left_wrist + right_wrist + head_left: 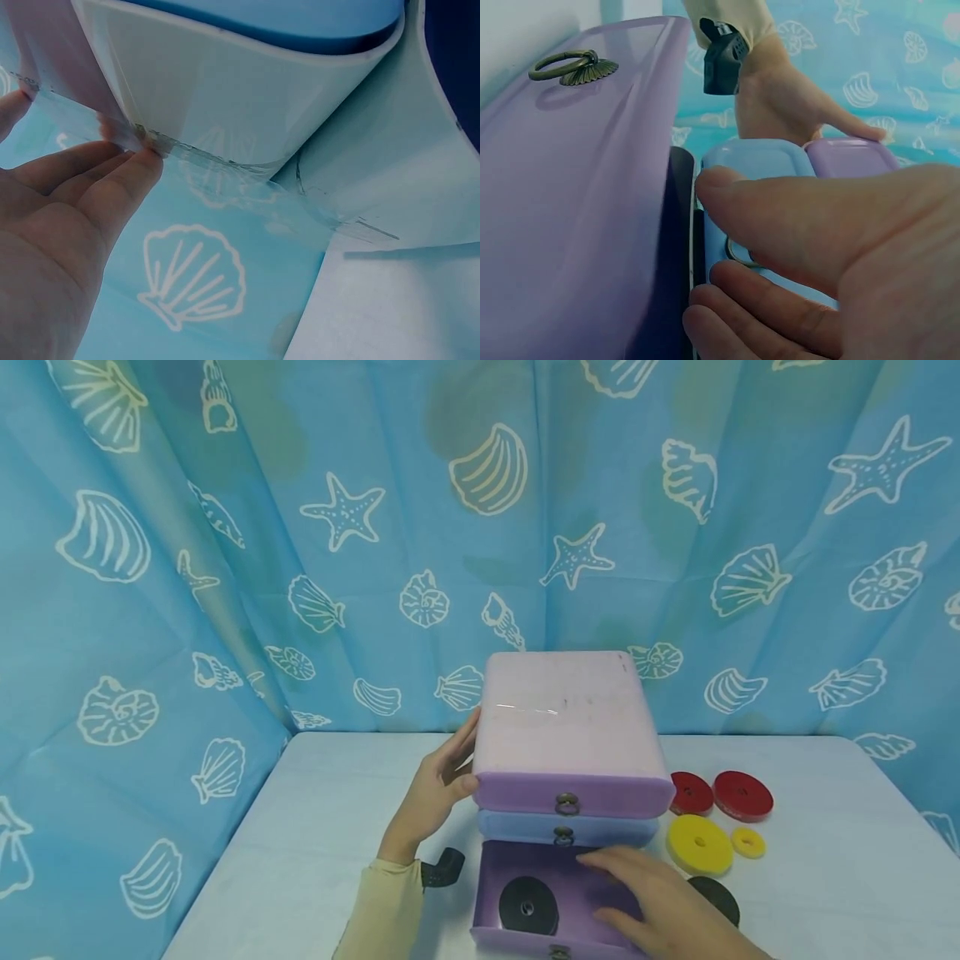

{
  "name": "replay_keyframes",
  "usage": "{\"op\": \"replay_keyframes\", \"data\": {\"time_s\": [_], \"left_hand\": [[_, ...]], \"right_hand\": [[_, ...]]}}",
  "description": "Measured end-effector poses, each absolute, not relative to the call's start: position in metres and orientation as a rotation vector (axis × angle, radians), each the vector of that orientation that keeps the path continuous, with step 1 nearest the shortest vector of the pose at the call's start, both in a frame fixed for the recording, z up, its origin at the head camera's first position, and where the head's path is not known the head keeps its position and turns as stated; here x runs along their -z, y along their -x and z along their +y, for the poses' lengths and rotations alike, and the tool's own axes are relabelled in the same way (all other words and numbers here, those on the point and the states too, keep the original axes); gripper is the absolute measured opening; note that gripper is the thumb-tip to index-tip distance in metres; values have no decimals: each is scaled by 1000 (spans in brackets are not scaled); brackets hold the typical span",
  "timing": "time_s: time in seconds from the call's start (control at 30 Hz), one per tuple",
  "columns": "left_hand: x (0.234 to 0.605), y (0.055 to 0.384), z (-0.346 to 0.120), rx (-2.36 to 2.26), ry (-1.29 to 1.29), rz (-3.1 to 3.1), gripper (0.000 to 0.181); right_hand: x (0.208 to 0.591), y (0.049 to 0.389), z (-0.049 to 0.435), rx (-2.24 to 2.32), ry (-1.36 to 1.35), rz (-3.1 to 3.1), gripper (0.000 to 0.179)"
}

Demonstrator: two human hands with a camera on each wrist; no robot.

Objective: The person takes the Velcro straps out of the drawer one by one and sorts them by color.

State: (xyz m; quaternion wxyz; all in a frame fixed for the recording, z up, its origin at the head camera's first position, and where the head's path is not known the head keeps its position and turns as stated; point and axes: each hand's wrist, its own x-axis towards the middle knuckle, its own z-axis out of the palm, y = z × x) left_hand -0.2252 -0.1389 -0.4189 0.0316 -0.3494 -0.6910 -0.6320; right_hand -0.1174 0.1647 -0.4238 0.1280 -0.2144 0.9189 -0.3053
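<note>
A small drawer cabinet (570, 718) has a pinkish-white top, with a purple drawer front (517, 793) above a blue one (517, 827). The lowest purple drawer (483, 893) is pulled out. Inside it, toward the left, lies a black disc (517, 893) with a small centre hole. My left hand (431, 789) rests on the cabinet's left side, fingers extended, thumb near the front edge. In the left wrist view its fingertips touch clear film (195, 154) along that side. Over the right part of the drawer is my right hand (652, 897), thumb and fingers apart with nothing between them.
Right of the cabinet lie two red discs (742, 795), a large yellow disc (699, 845), a small yellow ring (747, 842) and another black disc (716, 897), partly behind my right hand. A shell-patterned blue curtain (420, 527) hangs behind the white table (315, 827).
</note>
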Motion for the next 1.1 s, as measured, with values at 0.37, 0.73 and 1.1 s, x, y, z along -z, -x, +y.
{"op": "replay_keyframes", "data": {"time_s": [0.37,0.73,1.1], "left_hand": [[419,224,-139,1955,1076,-2125,89],[419,224,-138,1957,1058,-2136,90],[417,222,-138,1960,1061,-2130,90]], "right_hand": [[428,126,142,828,604,2624,56],[430,128,124,814,774,2646,57],[434,136,110,788,925,2609,56]]}}
